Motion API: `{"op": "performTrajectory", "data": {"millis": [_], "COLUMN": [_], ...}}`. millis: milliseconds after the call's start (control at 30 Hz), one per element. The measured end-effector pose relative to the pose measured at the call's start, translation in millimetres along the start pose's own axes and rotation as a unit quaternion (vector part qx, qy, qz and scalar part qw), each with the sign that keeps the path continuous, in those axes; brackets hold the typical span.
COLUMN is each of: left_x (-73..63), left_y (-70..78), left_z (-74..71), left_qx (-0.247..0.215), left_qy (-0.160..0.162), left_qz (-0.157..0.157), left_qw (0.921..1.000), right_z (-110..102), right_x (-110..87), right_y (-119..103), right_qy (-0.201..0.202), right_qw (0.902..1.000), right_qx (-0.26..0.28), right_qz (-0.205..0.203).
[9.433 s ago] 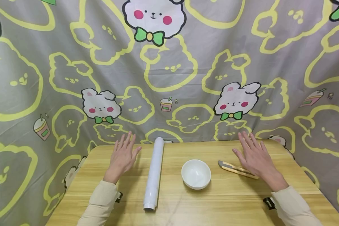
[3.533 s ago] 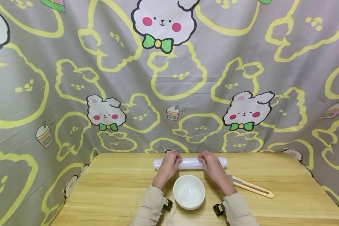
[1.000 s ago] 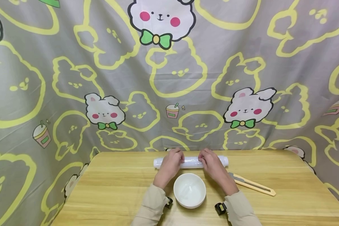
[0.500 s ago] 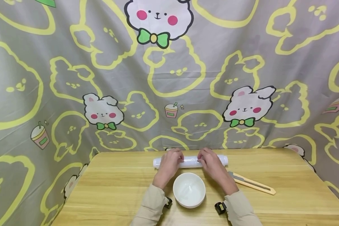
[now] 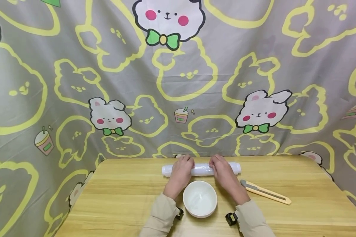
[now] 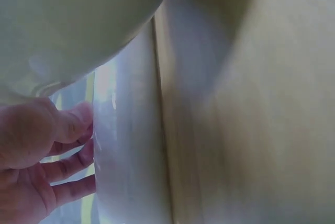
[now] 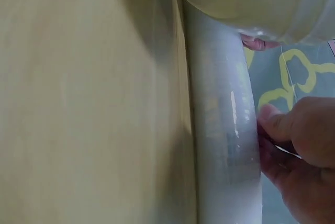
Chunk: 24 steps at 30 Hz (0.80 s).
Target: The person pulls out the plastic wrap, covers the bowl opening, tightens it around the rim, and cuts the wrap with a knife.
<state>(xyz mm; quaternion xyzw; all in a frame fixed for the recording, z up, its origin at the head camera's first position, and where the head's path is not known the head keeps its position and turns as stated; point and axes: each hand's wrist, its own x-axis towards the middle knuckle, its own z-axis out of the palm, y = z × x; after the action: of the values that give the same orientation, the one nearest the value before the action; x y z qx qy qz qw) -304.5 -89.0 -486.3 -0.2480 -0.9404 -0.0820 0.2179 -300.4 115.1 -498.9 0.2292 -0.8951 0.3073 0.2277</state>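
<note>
A roll of clear cling film [image 5: 202, 169] lies crosswise near the back of the table. My left hand [image 5: 182, 169] is at its left part, thumb and bent forefinger pinching at the film's surface; in the left wrist view the other fingers of this hand [image 6: 36, 156] touch the roll's side. My right hand [image 5: 224, 172] pinches at the film further right, its thumb and finger close together in the right wrist view. Whether a loose film edge is lifted is too fine to see. Between my forearms stands a white bowl [image 5: 200, 199], upright, just in front of the roll.
A yellow and grey utility knife [image 5: 266, 192] lies right of my right forearm on the wooden table [image 5: 115, 197]. Behind the table hangs a grey patterned curtain [image 5: 190, 85], close to the roll. Both wrists carry small black devices near the bowl.
Earlier the roll lay lengthwise at left with both hands spread flat; it then lay crosswise behind the bowl with both hands on it. Over the last second, hardly anything has moved.
</note>
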Motion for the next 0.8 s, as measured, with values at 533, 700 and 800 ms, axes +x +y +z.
{"op": "performTrajectory", "data": {"millis": [533, 700, 800], "left_x": [3.2, 1.2, 0.6], "left_y": [-2.2, -1.1, -0.3], "left_z": [-5.4, -2.5, -2.1], "left_qx": [-0.039, -0.022, -0.012], "left_qy": [0.014, 0.028, 0.025], "left_qz": [0.004, 0.008, 0.009], "left_qw": [0.9991, 0.9993, 0.9996], "right_z": [-4.3, -8.9, -9.3], "right_x": [-1.1, 0.2, 0.6], "right_y": [4.7, 3.1, 3.3], "right_qy": [-0.008, -0.019, -0.017], "right_qw": [0.9998, 0.9995, 0.9995], "right_qx": [0.010, 0.022, 0.019], "right_qz": [-0.013, -0.014, -0.021]}}
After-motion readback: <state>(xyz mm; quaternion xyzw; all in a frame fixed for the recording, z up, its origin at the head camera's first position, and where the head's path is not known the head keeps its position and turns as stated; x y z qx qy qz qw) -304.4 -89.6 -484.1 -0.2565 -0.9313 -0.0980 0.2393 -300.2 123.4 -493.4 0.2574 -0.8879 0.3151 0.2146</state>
